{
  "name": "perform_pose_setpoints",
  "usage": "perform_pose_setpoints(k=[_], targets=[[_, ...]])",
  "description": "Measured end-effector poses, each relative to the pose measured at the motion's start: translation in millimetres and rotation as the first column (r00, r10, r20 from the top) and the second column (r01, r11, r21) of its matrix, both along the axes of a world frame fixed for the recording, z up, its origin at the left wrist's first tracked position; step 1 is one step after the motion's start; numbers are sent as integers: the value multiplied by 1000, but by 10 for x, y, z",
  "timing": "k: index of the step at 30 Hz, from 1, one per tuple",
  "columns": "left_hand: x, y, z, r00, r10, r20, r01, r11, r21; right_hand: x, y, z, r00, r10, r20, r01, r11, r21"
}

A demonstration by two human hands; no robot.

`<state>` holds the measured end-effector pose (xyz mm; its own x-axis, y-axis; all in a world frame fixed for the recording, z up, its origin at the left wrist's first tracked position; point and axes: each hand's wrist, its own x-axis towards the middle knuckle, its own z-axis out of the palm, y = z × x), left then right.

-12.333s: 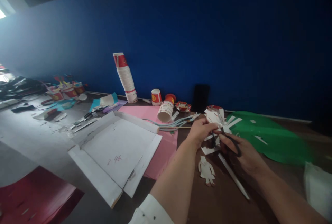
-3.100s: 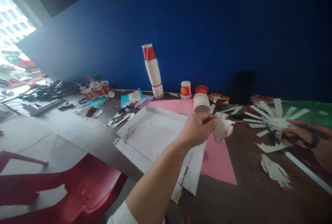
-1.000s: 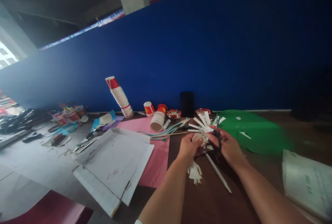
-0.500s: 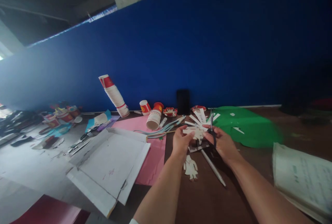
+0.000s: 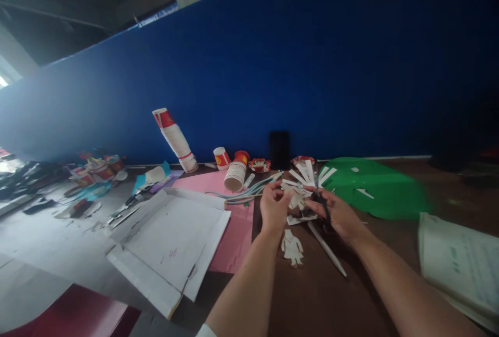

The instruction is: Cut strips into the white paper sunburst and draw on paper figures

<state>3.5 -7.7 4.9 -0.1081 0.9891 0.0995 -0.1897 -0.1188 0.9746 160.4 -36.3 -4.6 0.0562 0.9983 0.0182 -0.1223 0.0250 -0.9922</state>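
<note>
My left hand pinches a white paper cutout shaped like a small figure, close above the table. In my right hand is a pair of dark-handled scissors, blades pointing up and away; the fingertips lie near the cutout's right edge, and I cannot tell whether they touch it. Below the hands a second figure cutout lies flat on the brown table. A pale pen rests under my right hand. Just behind the cutout, white paper strips fan out.
A tall leaning stack of paper cups, a lying cup stack and a black upright object stand by the blue partition. Around are a green sheet, a pink sheet, a white box lid and a notebook.
The cutout in my left hand has turned and tilted, its legs now facing more downward. My right fingers have drawn slightly back from it. The whole view has shifted a little.
</note>
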Motion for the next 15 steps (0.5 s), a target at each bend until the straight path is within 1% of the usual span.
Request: perform_pose_setpoints(k=[3, 7, 9, 10, 13, 15], targets=[[13, -19, 3, 1000, -25, 10, 25, 1000, 0, 1, 11, -21, 1000, -9, 2, 9, 1000, -7], [47, -26, -30, 994, -27, 110, 34, 998, -61, -18, 18, -32, 997, -81, 11, 81, 997, -11], [81, -28, -68, 985, -61, 160, 79, 991, -112, -34, 14, -27, 993, -119, 8, 119, 993, -12], [101, -29, -91, 979, -110, 170, 133, 982, -134, -44, 11, -25, 992, -130, 4, 130, 991, -13], [152, -31, -150, 973, -181, 142, 202, 968, -151, -70, 6, -30, 992, -127, -18, 127, 992, -12], [163, -31, -158, 963, -142, 228, 185, 966, -178, -77, 8, -43, 994, -107, -39, 106, 994, -13]])
